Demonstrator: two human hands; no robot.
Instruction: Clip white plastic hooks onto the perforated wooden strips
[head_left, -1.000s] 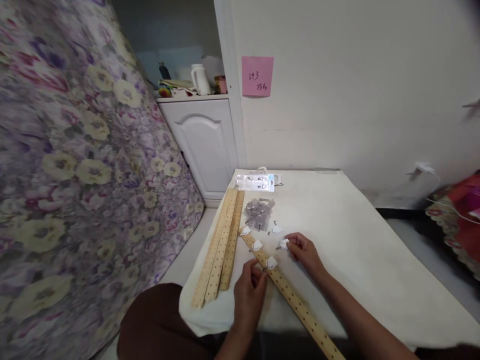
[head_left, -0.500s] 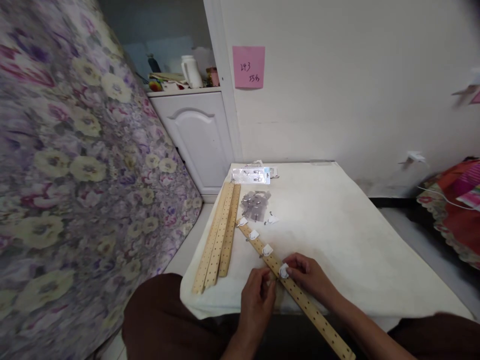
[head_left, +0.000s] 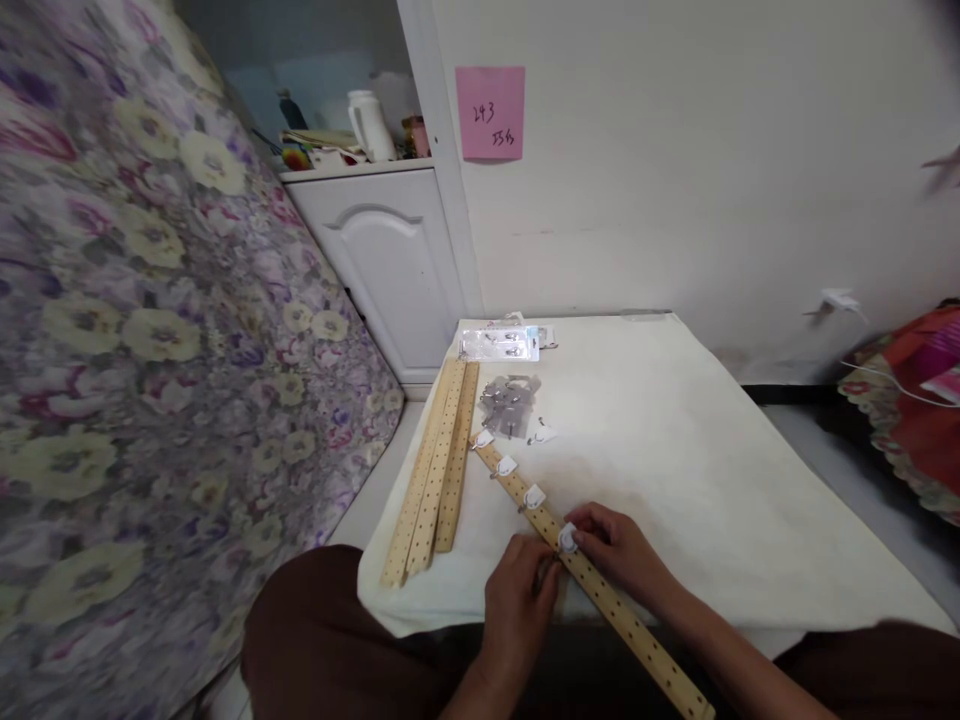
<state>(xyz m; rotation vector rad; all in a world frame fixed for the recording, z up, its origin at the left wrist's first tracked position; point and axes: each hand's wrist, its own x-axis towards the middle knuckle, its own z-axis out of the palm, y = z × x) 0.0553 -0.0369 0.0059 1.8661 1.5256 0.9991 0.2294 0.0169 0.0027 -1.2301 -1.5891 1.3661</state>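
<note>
A long perforated wooden strip (head_left: pixel 600 600) lies diagonally across the white-covered table (head_left: pixel 697 470). Three small white hooks (head_left: pixel 507 466) sit along its far part. My right hand (head_left: pixel 619 550) pinches a fourth white hook (head_left: pixel 568 540) against the strip. My left hand (head_left: pixel 521 610) is closed on the strip's near side, just left of that hook. A loose white hook (head_left: pixel 540 434) lies on the cloth beside a clear bag of metal parts (head_left: pixel 507 405).
Several more perforated wooden strips (head_left: pixel 435 470) lie side by side at the table's left edge. A clear blister pack (head_left: pixel 499 344) sits at the far edge. A floral mattress (head_left: pixel 150 330) leans on the left. A white cabinet (head_left: pixel 390 260) and pink note (head_left: pixel 490 112) are behind.
My right hand carried a white hook from the cloth down onto the strip, beyond the third hook. My left hand slid along the strip toward me. The camera tilted slightly.
</note>
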